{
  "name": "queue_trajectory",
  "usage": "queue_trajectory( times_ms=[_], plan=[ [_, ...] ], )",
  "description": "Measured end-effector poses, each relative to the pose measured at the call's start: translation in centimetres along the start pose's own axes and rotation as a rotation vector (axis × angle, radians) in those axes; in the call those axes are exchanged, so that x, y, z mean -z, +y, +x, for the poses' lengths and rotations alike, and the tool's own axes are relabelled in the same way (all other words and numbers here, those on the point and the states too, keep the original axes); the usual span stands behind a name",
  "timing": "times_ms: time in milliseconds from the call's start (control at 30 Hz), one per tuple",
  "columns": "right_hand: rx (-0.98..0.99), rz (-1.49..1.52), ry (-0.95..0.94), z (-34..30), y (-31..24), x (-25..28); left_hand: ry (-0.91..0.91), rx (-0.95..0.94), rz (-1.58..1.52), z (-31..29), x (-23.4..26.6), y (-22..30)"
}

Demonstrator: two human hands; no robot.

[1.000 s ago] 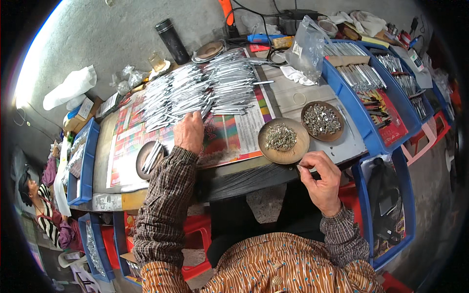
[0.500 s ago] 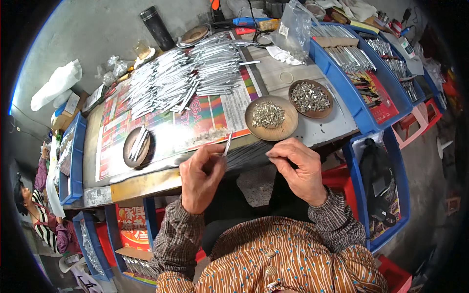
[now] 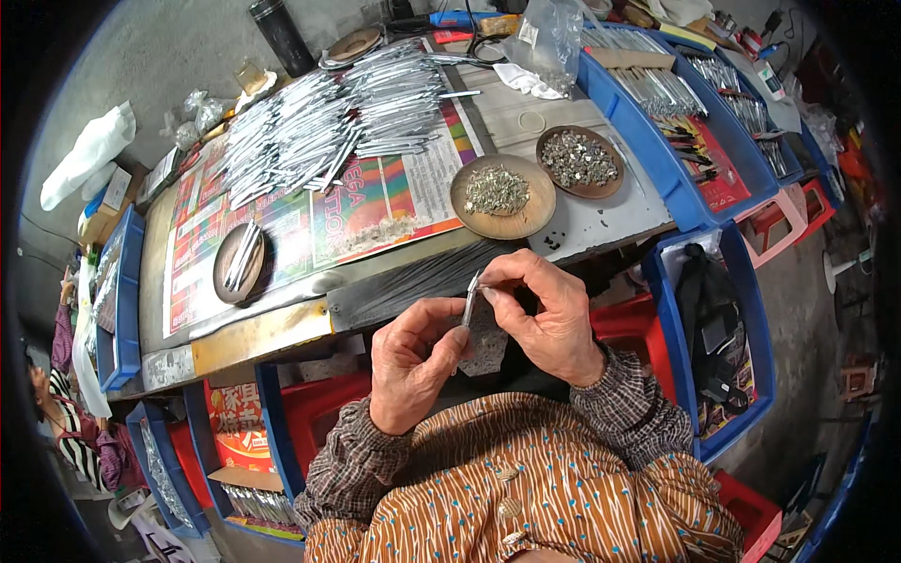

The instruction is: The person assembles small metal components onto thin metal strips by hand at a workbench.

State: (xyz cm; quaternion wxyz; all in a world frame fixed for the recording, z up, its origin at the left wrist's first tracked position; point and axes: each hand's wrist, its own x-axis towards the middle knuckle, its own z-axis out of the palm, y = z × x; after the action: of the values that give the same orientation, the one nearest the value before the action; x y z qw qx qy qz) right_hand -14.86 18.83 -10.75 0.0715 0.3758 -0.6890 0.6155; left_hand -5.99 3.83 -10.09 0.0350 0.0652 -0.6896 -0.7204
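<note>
Over the front edge of the table, my left hand (image 3: 413, 361) pinches a slim silver metal strip (image 3: 471, 298) upright between thumb and fingers. The fingertips of my right hand (image 3: 549, 314) are closed at the strip's upper end; any small part between them is too tiny to make out. Just beyond my hands stands a round wooden plate (image 3: 538, 221) with a heap of small metal bits (image 3: 497, 190). A darker plate (image 3: 605, 190) beside it carries more small metal bits. At the left, another small wooden dish (image 3: 234, 292) holds several silver strips (image 3: 245, 253).
A large pile of silver strips (image 3: 319, 122) covers the back of the table. Blue trays (image 3: 662, 197) line the right side; a blue bin (image 3: 671, 324) and red stool (image 3: 624, 324) stand below. A blue tray (image 3: 122, 357) hangs by the left edge, with a person (image 3: 80, 422) beyond.
My hands have come together, the right moving in to the strip's upper end. The strip has shifted right and nearer to me. The whole view has tilted slightly.
</note>
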Motion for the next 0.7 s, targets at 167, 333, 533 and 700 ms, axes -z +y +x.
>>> queue_trajectory(
  times_ms=[167, 333, 533, 700],
  plan=[
    [-0.013, 0.019, -0.003, -0.1, 0.0, -0.1, 0.012, 0.019, -0.029, -0.2, -0.2, 0.2],
    [-0.039, 0.020, 0.002, -0.2, -0.1, -0.2, 0.017, -0.008, -0.008, -0.2, -0.2, -0.1],
    [-0.002, 0.012, 0.001, -0.2, 0.3, -0.5, 0.058, -0.068, 0.086, -0.3, -0.4, -0.5],
    [0.024, -0.032, 0.005, 0.0, 0.2, -0.5, 0.099, -0.148, 0.311, -0.3, -0.3, -0.9]
  ],
)
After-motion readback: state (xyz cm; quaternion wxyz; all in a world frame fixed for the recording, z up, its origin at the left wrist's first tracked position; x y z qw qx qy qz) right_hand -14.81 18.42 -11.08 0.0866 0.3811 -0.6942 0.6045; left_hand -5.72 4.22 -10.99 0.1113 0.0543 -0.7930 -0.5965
